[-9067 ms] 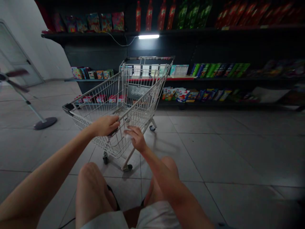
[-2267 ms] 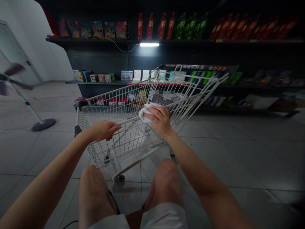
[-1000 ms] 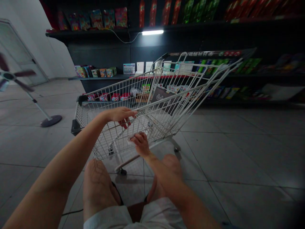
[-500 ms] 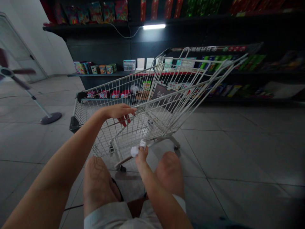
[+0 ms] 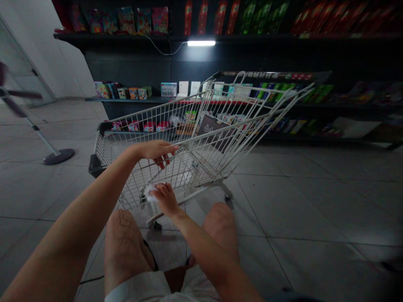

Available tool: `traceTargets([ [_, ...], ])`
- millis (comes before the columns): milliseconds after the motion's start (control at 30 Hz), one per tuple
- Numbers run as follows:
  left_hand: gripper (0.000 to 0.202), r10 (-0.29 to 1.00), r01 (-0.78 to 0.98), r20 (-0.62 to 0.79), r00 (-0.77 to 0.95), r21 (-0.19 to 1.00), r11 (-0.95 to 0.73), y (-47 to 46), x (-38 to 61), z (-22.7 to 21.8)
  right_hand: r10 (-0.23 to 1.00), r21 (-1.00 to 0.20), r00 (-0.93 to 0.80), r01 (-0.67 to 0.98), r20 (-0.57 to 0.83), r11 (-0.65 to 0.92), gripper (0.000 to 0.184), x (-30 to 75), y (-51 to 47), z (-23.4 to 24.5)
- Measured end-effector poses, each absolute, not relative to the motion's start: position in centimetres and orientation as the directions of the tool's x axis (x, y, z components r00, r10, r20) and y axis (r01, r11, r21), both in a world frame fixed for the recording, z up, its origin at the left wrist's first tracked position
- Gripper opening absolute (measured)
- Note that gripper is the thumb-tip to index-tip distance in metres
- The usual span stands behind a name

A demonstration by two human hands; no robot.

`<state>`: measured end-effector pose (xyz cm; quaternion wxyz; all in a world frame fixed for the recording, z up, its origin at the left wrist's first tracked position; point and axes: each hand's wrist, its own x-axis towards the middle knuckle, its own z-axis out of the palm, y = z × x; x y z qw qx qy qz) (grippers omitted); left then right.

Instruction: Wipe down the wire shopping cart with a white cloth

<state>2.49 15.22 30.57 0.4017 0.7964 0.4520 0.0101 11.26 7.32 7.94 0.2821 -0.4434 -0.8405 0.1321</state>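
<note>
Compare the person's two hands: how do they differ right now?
The left hand sits higher, its fingers curled over an upper wire of the shopping cart; the right hand sits lower, by the basket's near wires. The left hand holds nothing; the right hand holds a white cloth. Both are bare.

A long black metal shelf unit (image 5: pixel 126 63) fills the back wall, its top shelf lined with bright foil snack bags (image 5: pixel 126 20), red bottles (image 5: pixel 203 17) and green packages (image 5: pixel 260 17). A white strip light (image 5: pixel 201 43) glows beneath that shelf, and small colourful boxes (image 5: pixel 122 93) sit lower down. To the left, a pedestal fan (image 5: pixel 39 138) with a round dark base stands on the pale grey tile floor (image 5: pixel 277 209), a white door (image 5: pixel 19 63) beyond it.
</note>
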Motion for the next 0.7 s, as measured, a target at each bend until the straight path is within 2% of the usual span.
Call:
traceTargets([
  [67,0.043,0.727,0.717,-0.343,0.595,0.635,-0.287,15.2,2.4,30.6,0.833,-0.467,-0.453,0.69,0.318,0.553,0.022,11.9,7.2,5.7],
  [133,0.037,0.735,0.728,-0.308,0.604,0.587,-0.353,15.1,2.3,30.6,0.866,-0.523,-0.445,0.694,0.229,0.495,0.031,13.0,7.2,4.0],
  [200,0.032,0.75,0.744,-0.238,0.617,0.486,-0.459,15.1,2.3,30.6,0.88,-0.56,-0.453,0.696,0.142,0.449,0.036,14.6,7.5,3.8],
  [233,0.031,0.757,0.753,-0.197,0.623,0.415,-0.511,15.1,2.3,30.6,0.876,-0.578,-0.462,0.679,0.141,0.452,0.036,15.6,7.5,4.6],
  [300,0.031,0.76,0.758,-0.121,0.639,0.268,-0.595,15.0,2.4,30.5,0.847,-0.618,-0.457,0.592,0.271,0.517,0.036,17.9,7.5,8.3],
  [367,0.031,0.752,0.751,-0.056,0.657,0.131,-0.647,15.1,2.5,30.4,0.771,-0.618,-0.36,0.462,0.525,0.636,0.037,20.4,7.4,14.4],
  [467,0.027,0.744,0.744,0.0,0.668,-0.012,-0.668,15.1,2.5,30.3,0.562,-0.44,-0.091,0.523,0.822,0.729,0.033,23.2,7.9,24.6],
  [500,0.025,0.746,0.745,0.001,0.666,-0.033,-0.666,15.1,2.5,30.3,0.496,-0.392,-0.035,0.567,0.867,0.725,0.031,23.8,8.5,27.6],
  [533,0.024,0.749,0.748,-0.004,0.662,-0.04,-0.662,15.0,2.5,30.3,0.484,-0.366,-0.039,0.6,0.874,0.711,0.03,24.1,9.3,30.0],
  [600,0.023,0.755,0.754,-0.005,0.656,-0.045,-0.655,14.8,2.5,30.3,0.597,-0.351,-0.214,0.639,0.773,0.684,0.028,24.1,11.5,33.3],
  [633,0.023,0.757,0.756,0.0,0.654,-0.051,-0.653,14.7,2.5,30.3,0.686,-0.363,-0.35,0.649,0.638,0.668,0.027,23.9,12.8,34.2],
  [700,0.024,0.76,0.76,0.032,0.649,-0.071,-0.646,14.3,2.3,30.2,0.788,-0.415,-0.57,0.675,0.232,0.61,0.026,23.0,15.5,35.0],
])
